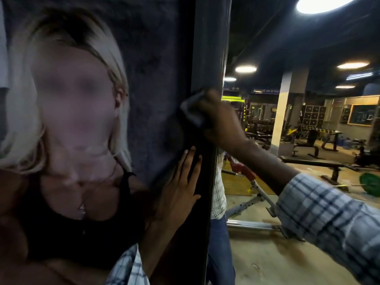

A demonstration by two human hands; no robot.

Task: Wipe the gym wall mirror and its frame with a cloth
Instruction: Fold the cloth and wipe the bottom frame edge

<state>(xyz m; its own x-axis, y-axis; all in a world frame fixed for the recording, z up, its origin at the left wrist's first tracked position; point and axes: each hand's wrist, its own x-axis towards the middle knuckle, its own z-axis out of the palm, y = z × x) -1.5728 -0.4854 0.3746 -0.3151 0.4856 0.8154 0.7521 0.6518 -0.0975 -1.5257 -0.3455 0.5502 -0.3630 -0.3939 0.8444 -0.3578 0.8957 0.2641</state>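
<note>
A dark, glossy frame (207, 48) runs top to bottom through the middle of the view. To its left is a large poster (154, 58) with a dark mottled background. To its right is the mirror (267, 260).

The right hand (222, 122) grips a dark cloth (192, 112), fingers curled round it, and presses it against the frame at about mid-height. The left hand (181, 186) lies flat lower down, fingers straight and slightly spread, on the poster's edge where it meets the frame. Both arms wear a checked sleeve (329, 219).

The mirror reflects a dim gym with round ceiling lights (245, 68), a pale pillar (281, 112), a flat bench (314, 161), a green plate (370, 187) on the brownish floor and racks further back.
</note>
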